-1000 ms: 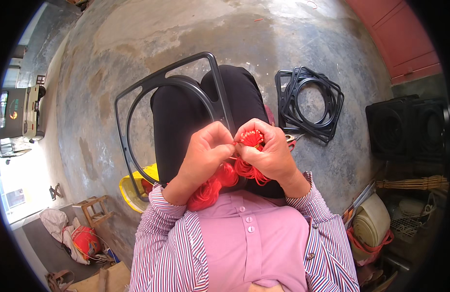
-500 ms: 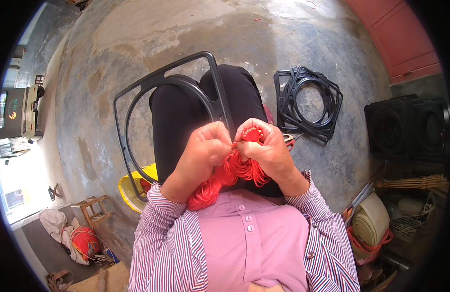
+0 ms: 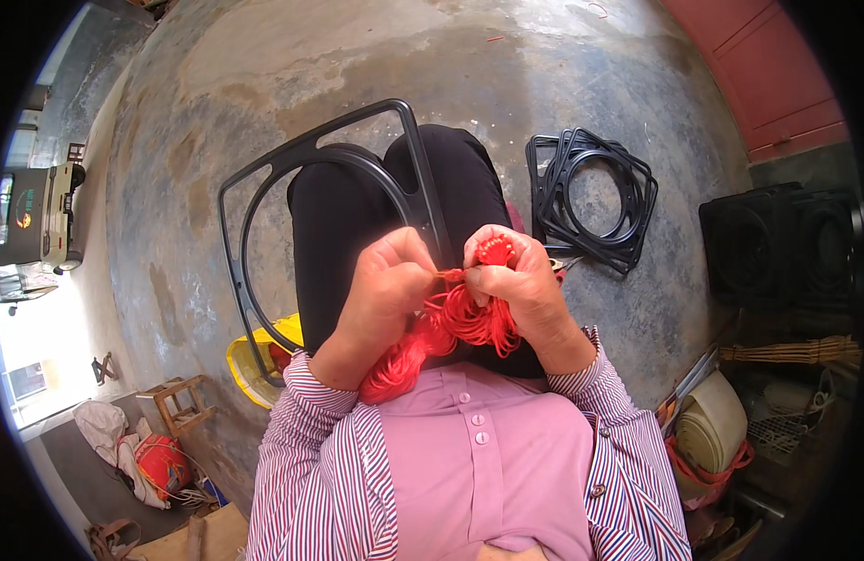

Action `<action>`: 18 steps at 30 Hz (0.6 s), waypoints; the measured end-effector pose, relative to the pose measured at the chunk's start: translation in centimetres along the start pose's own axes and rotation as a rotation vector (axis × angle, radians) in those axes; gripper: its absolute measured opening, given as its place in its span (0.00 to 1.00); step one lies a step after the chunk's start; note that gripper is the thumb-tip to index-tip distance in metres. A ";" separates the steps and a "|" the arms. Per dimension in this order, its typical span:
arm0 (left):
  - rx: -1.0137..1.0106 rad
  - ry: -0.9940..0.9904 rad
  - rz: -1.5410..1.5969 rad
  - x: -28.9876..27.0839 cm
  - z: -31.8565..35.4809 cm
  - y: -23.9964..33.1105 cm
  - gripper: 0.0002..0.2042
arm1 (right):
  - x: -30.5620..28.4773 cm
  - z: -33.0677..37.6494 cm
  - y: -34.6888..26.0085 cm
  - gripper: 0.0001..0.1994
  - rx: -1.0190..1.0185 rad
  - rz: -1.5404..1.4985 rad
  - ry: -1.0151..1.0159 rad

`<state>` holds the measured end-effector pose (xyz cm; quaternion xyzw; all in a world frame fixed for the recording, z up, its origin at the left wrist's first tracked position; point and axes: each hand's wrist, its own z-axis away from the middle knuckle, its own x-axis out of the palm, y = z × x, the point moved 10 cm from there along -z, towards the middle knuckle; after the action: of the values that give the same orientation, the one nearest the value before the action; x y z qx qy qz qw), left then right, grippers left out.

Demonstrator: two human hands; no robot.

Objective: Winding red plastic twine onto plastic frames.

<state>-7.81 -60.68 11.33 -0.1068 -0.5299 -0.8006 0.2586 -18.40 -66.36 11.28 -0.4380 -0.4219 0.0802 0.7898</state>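
A hank of red cord (image 3: 478, 318) hangs in loops from my right hand (image 3: 514, 276), whose fingers are closed round its bundled top. My left hand (image 3: 387, 280) pinches a thin strand of the same cord, stretched across the short gap between the hands. More red loops lie below my left wrist, over my lap. Resting on my left thigh is a black square frame (image 3: 334, 124) with a large round opening; neither hand touches it.
Several similar black frames (image 3: 595, 196) are stacked on the concrete floor to the right. Partly hidden scissors lie by my right hand. A yellow container (image 3: 248, 369) stands beside my left leg. A small wooden stool (image 3: 181, 404) is at the left, dark frames (image 3: 778, 248) far right.
My hands have drawn slightly apart, the right one moving a little to the right with the hank. A short strand now shows taut between them. The black frame stays put.
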 end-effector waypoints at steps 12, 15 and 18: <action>0.045 -0.033 0.076 -0.2 0.0 0.5 0.03 | -0.4 0.0 -0.2 0.05 -0.015 -0.021 0.007; 0.044 -0.039 0.111 -0.2 0.0 0.4 0.04 | -0.5 0.2 0.0 0.07 0.003 0.157 0.049; 0.016 -0.044 0.150 -0.1 0.1 0.2 0.03 | 1.2 0.3 -1.3 0.06 -0.201 0.347 -0.002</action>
<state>-7.64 -60.63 11.44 -0.1615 -0.5324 -0.7722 0.3071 -18.18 -66.36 13.06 -0.5807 -0.3468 0.1727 0.7160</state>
